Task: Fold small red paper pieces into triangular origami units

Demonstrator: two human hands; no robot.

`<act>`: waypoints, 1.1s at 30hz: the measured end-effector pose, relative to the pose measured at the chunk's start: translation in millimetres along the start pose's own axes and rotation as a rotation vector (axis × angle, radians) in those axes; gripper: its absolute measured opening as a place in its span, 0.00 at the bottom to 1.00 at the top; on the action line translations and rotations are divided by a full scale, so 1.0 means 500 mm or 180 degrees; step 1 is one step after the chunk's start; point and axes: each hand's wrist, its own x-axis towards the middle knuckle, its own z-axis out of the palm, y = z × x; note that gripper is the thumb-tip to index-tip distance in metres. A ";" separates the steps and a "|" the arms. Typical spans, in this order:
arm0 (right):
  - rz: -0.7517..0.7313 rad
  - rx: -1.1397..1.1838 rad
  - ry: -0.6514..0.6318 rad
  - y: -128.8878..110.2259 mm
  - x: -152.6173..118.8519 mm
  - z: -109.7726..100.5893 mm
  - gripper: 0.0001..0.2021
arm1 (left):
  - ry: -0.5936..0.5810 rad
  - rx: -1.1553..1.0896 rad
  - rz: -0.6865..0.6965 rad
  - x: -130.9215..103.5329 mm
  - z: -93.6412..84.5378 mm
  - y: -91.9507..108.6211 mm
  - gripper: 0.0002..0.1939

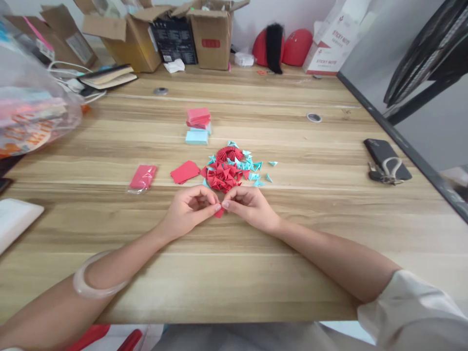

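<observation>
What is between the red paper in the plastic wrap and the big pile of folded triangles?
A flat red paper sheet lies on the table between the wrapped red pack and the triangle pile, in the head view.

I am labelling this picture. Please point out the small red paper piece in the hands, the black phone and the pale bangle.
Small red folded paper piece (219,213), head view, lower tip.
Flat black phone (383,152), head view, upper face.
Pale translucent bangle (86,288), head view, outer band.

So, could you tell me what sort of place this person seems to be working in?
Probably an office or storeroom desk used for paper craft: a wooden table backed by open cardboard boxes, a sticky note carton, and a pile of folded paper triangles before both hands.
</observation>
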 end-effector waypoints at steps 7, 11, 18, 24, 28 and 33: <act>0.0023 0.0053 0.0033 0.000 0.001 0.003 0.11 | 0.0044 0.0039 0.0014 0.000 -0.002 -0.002 0.08; 0.0070 -0.0058 0.0036 0.002 0.002 0.003 0.11 | 0.0096 0.0082 -0.0026 0.001 -0.001 -0.004 0.08; 0.0160 -0.0285 0.0038 -0.004 -0.002 0.008 0.12 | 0.0247 0.0089 -0.0176 0.003 0.000 0.002 0.09; 0.0097 -0.0502 0.0001 -0.008 -0.004 0.011 0.09 | 0.0440 0.0055 -0.0263 0.005 -0.001 0.003 0.11; 0.0135 -0.0722 -0.0020 -0.006 -0.005 0.011 0.06 | 0.0512 0.0059 -0.0309 0.006 0.000 0.003 0.11; 0.0106 -0.0723 -0.0042 -0.006 -0.007 0.012 0.07 | 0.0460 0.0042 -0.0338 0.007 0.002 0.007 0.11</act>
